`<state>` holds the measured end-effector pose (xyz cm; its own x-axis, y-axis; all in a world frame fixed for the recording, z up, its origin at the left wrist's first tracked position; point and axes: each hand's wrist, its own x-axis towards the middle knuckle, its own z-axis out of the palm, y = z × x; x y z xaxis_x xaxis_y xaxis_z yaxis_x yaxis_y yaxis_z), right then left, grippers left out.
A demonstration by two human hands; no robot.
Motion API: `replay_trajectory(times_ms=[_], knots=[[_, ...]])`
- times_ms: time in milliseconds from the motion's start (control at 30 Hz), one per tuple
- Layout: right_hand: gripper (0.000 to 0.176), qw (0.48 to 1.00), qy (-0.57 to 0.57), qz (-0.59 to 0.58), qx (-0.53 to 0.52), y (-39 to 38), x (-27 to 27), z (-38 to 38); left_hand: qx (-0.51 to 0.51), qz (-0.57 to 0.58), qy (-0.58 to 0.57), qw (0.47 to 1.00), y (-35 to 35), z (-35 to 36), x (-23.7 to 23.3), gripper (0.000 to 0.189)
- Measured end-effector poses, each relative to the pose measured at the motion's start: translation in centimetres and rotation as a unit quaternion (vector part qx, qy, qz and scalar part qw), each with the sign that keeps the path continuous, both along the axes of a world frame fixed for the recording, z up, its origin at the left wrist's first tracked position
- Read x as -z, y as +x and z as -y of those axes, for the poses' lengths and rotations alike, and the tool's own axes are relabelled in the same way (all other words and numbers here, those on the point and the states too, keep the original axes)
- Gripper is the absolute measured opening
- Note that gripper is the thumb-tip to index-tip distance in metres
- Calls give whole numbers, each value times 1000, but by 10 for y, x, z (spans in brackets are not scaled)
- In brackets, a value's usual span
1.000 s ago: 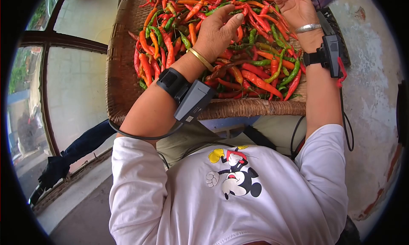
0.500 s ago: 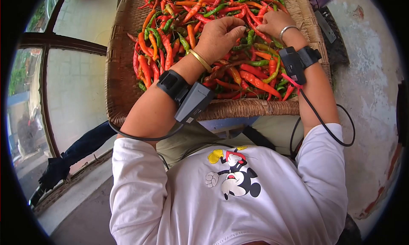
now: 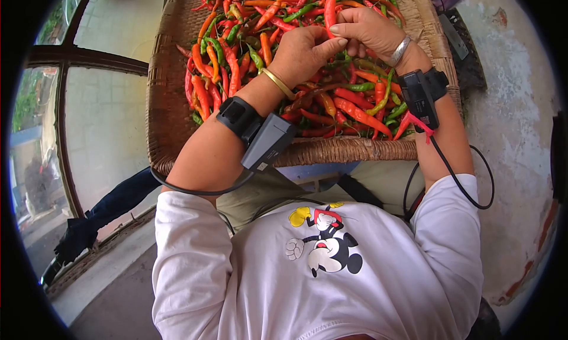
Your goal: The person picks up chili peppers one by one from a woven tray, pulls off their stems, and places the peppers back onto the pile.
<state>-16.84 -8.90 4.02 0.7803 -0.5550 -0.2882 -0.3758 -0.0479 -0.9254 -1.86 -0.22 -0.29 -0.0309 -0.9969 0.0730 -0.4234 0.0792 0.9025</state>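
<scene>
Glossy, smooth chilies (image 3: 362,115); rough wicker basket (image 3: 349,151); shiny metal bangles (image 3: 277,83); matt cloth shirt (image 3: 319,292).

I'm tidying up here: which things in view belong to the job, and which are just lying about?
In use:
- red pepper, in the right hand
- other peppers
- woven basket holding them

Apparently just lying about:
- dark folded umbrella, by the window
- dark object beside the basket, unclear what

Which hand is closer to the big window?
The left hand. It is over the peppers, on the window side; the right hand is beyond it, farther from the window.
</scene>
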Motion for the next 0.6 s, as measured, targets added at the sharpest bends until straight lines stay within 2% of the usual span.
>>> replay_trajectory(times_ms=[133,200,267,300,367,400,467,500,533,567,600], knots=[[21,998,49,21,34,-2,9,3,5,5,26,1000,1,0,-1,26],[21,997,53,28,49,-7,16,13,5,-7,-27,1000,-2,0,4,22],[21,996,55,41,54,-12,15,28,1,-16,-24,1000,-5,-1,5,22],[22,989,30,103,103,-14,12,30,-1,-24,-21,999,-6,-2,4,21],[26,911,141,290,256,-16,-4,37,3,-11,-22,1000,-5,-2,2,20],[26,911,140,290,256,-21,-7,41,7,3,-24,1000,-5,-3,1,19],[25,948,144,173,224,-36,-11,52,-4,1,-10,1000,-5,-3,-1,19],[25,948,144,174,224,-35,-5,53,-15,-1,5,1000,-5,-3,-1,18],[26,989,-8,27,143,-31,5,51,-14,-1,5,1000,-5,-2,-2,18],[27,978,-159,-122,55,-26,15,47,-13,7,-7,1000,-5,-2,-1,18],[28,922,-274,-273,21,-18,22,41,-12,14,-18,1000,-5,-2,-1,18]])
